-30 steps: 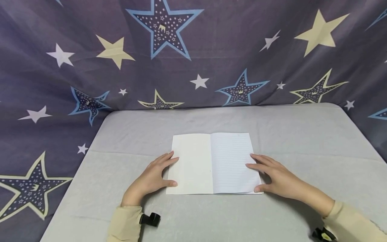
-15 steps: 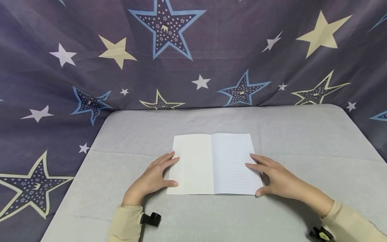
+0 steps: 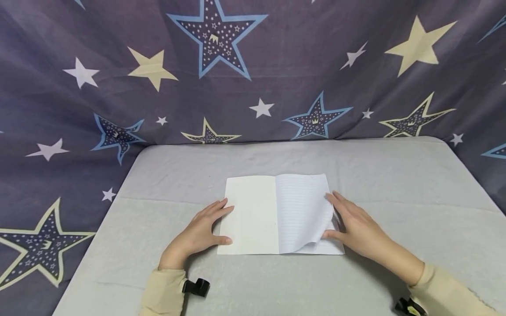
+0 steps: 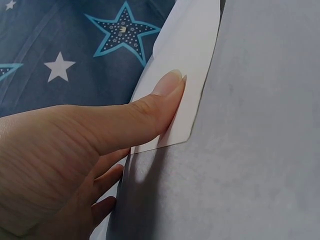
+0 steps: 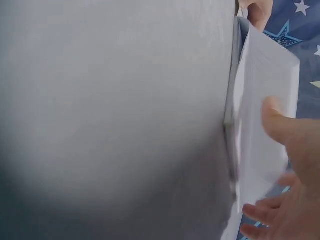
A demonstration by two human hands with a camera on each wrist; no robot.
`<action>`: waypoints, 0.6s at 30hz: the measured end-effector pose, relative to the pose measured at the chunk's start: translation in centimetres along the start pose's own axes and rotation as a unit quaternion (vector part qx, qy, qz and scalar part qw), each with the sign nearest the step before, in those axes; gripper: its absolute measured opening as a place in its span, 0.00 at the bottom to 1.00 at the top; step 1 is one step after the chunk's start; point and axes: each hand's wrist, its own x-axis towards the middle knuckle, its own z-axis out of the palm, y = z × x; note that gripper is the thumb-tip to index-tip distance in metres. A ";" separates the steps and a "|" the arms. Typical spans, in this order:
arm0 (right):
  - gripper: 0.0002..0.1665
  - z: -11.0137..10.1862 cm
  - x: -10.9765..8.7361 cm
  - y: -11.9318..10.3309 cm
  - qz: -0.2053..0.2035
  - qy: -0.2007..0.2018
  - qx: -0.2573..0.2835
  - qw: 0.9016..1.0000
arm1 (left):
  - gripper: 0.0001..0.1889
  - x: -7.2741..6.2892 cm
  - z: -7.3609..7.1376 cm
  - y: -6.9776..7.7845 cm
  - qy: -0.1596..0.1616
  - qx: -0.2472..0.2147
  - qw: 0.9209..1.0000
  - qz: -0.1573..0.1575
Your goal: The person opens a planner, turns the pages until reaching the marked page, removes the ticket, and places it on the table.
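Observation:
A notebook (image 3: 248, 215) lies spread on the grey cloth, a blank page on its left and a lined page (image 3: 296, 206) on its right. The lower right corner of that lined page is lifted and curls inward, baring another sheet (image 3: 326, 248) beneath. My left hand (image 3: 199, 228) rests on the left edge, thumb on the blank page, as the left wrist view also shows. At the right edge, my right hand (image 3: 357, 226) touches the raised page, fingers near its edge and thumb by the curl, spread well apart. In the right wrist view that hand (image 5: 300, 160) is blurred.
A grey cloth (image 3: 253, 285) covers the table surface. Behind it hangs a dark curtain (image 3: 284, 52) printed with stars. Black straps (image 3: 197, 287) sit around both wrists, over beige sleeves (image 3: 162, 292).
The right lined page, flat half a second ago, has its lower corner raised and curled leftward. My right thumb has moved up and left from the lower corner. My left hand stays put.

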 end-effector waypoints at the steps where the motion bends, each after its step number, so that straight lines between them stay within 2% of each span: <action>1: 0.58 -0.1 0.1 -0.4 0.013 0.001 0.010 1.000 | 0.44 0.0 0.0 0.0 0.000 0.000 1.000 0.000; 3: 0.60 -0.2 0.2 -1.2 0.031 -0.002 0.034 0.999 | 0.44 0.0 0.0 -0.1 0.001 0.000 1.000 0.000; 6: 0.56 -0.2 0.5 -2.6 0.031 -0.004 0.064 0.997 | 0.45 0.0 0.0 -0.2 0.003 -0.001 1.000 0.003; 10: 0.49 0.5 1.1 -4.8 -0.005 -0.005 0.070 0.998 | 0.45 -0.2 0.0 -0.6 0.001 -0.010 1.000 0.006; 14: 0.49 1.6 1.8 -6.8 -0.036 -0.019 0.068 0.997 | 0.45 -0.4 -0.3 -1.2 0.001 -0.014 1.000 0.006; 18: 0.51 2.6 2.2 -8.2 -0.059 -0.052 0.063 0.995 | 0.42 -0.5 -0.7 -1.4 0.009 -0.019 1.000 -0.001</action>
